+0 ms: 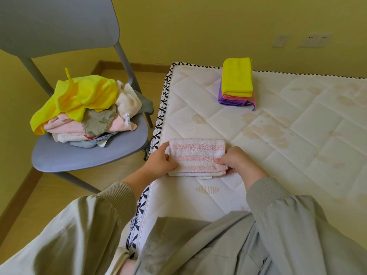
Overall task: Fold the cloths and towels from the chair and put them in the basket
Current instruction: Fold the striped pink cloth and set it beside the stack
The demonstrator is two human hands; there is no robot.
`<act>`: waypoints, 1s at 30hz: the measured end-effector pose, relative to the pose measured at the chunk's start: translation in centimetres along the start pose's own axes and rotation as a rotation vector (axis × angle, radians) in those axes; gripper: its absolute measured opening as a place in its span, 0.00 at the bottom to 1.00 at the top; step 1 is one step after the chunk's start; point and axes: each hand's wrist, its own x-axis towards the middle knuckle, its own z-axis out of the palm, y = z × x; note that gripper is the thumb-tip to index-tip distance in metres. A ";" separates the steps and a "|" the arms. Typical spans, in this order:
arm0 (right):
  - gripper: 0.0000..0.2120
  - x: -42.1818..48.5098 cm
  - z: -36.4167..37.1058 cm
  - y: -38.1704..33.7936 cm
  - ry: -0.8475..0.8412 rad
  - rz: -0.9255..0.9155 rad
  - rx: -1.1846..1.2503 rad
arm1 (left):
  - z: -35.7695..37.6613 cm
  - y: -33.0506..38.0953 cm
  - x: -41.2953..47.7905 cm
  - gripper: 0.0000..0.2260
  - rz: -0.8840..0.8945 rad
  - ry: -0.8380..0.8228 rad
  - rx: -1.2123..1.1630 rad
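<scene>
A pink-and-white striped towel, folded into a small rectangle, lies near the left edge of the white quilted mattress. My left hand grips its left end, thumb on top. My right hand pinches its right front corner. On the grey chair to the left sits a loose heap of cloths, with a yellow cloth on top and pink, cream and patterned ones below. No basket is in view.
A stack of folded cloths, yellow over pink and purple, stands at the mattress's far edge. A yellow wall with sockets rises behind. Wooden floor shows around the chair.
</scene>
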 end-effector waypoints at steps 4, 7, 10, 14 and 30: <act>0.09 -1.7 -1.2 -1.1 0.199 -0.123 -0.316 | -0.1 0.6 -0.7 0.35 0.130 0.188 0.369; 0.21 -3.0 -0.6 -2.2 0.509 -0.409 -0.380 | 0.1 0.9 -0.4 0.25 0.452 0.453 0.541; 0.24 -3.5 2.1 -2.8 0.490 -0.619 -0.499 | 1.3 1.7 0.8 0.23 0.639 0.446 0.764; 0.26 -2.2 4.8 -0.9 0.350 -0.610 -0.710 | 3.5 1.3 1.5 0.24 0.472 0.139 0.850; 0.27 0.3 5.3 2.5 0.289 -0.600 -0.889 | 4.0 -2.9 1.1 0.32 0.381 0.197 0.926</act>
